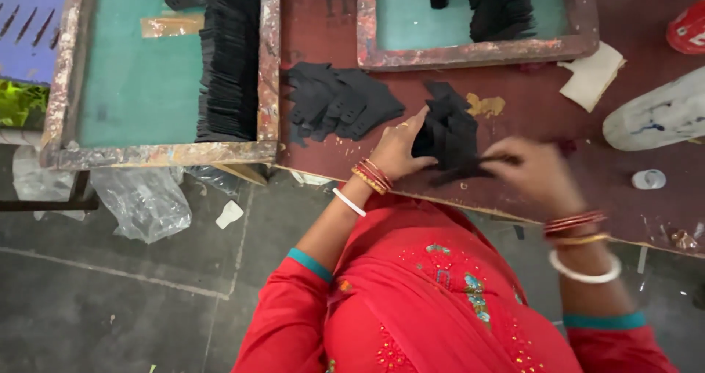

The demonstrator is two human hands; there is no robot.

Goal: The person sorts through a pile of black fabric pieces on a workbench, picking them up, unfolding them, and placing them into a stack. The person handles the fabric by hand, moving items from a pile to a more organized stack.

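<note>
Now, centre of the frame: the person's left hand [396, 147] is curled against the side of a small upright stack of black cut card pieces [449, 132], fingers closed on it, steadying it on the dark red worn wooden table [529, 116]. The right hand [530, 169], blurred in this shot, sits just right of the stack, fingertips pinched on the edge of one black piece [470, 169] lying at the foot of the stack. Red and gold bangles plus a white one ring both wrists, and the red embroidered tunic with teal cuffs [433, 299] fills the lower middle of the frame.

Just left of the held stack, a loose fanned heap of black card shapes [341, 103] lies flat on the table, apart from the hands. Upper left, a paint-stained wooden frame with green mesh [125, 87] carries a long dense row of black pieces [231, 57] along its right side. Top centre, a second wooden frame [477, 50] holds more black pieces. To the right of that frame, a cream scrap of paper [591, 75] lies on the table, with a white cylinder with blue smears [657, 112] at the right edge and a small white cap [649, 179] below it. Lower left, a crumpled clear plastic bag [143, 200] rests on the grey floor.
</note>
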